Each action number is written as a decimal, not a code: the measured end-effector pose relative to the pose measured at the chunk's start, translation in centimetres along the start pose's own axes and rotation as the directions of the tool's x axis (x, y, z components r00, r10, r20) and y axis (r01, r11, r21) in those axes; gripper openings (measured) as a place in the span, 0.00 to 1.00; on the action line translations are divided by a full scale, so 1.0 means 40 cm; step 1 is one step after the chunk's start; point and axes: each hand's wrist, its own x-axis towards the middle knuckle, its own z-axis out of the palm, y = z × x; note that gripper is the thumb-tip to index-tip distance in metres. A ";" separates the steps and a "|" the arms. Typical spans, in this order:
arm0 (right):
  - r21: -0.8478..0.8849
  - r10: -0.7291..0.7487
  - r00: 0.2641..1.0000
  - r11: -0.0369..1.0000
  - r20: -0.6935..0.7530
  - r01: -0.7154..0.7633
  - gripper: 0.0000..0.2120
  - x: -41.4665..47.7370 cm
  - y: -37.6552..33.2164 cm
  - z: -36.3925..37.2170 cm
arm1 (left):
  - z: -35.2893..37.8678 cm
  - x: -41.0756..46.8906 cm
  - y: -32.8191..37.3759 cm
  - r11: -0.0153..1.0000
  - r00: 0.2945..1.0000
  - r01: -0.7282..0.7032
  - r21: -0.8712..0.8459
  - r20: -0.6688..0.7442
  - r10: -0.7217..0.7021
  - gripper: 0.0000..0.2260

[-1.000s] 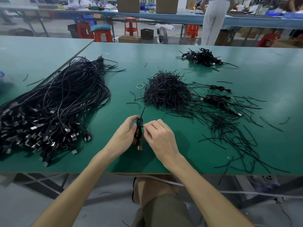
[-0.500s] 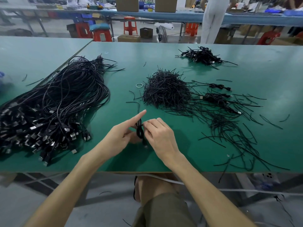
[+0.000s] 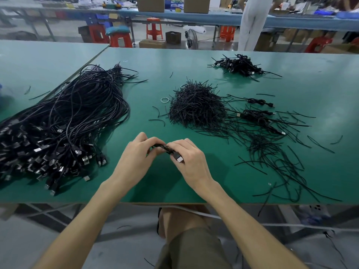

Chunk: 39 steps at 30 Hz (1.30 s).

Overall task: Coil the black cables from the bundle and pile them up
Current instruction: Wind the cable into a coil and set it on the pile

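Observation:
A small coiled black cable (image 3: 165, 148) lies sideways between my hands, near the table's front edge. My left hand (image 3: 136, 160) grips its left end with curled fingers. My right hand (image 3: 189, 162) pinches the right end, and the silver USB plug (image 3: 179, 159) sticks out under its fingers. A big bundle of loose black cables (image 3: 64, 121) with several silver plugs sprawls on the left of the green table (image 3: 155, 187). A pile of coiled cables (image 3: 240, 65) sits at the far right.
A heap of short black twist ties (image 3: 196, 107) lies in the middle, with stray ties spread to the right (image 3: 275, 152). Two coiled cables (image 3: 256, 115) and a rubber band (image 3: 164, 100) lie nearby. A person (image 3: 252, 22) stands at a far bench.
The coil was upright between my fingers; now it is turned sideways. My left index finger, stretched out half a second ago, has curled round the coil. The tie end that stuck up is gone.

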 end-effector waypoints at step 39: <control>0.332 0.382 0.921 0.861 0.074 -0.384 0.05 0.010 0.041 0.011 | 0.002 0.033 -0.006 0.993 0.998 -0.039 0.109 0.049 0.034 0.20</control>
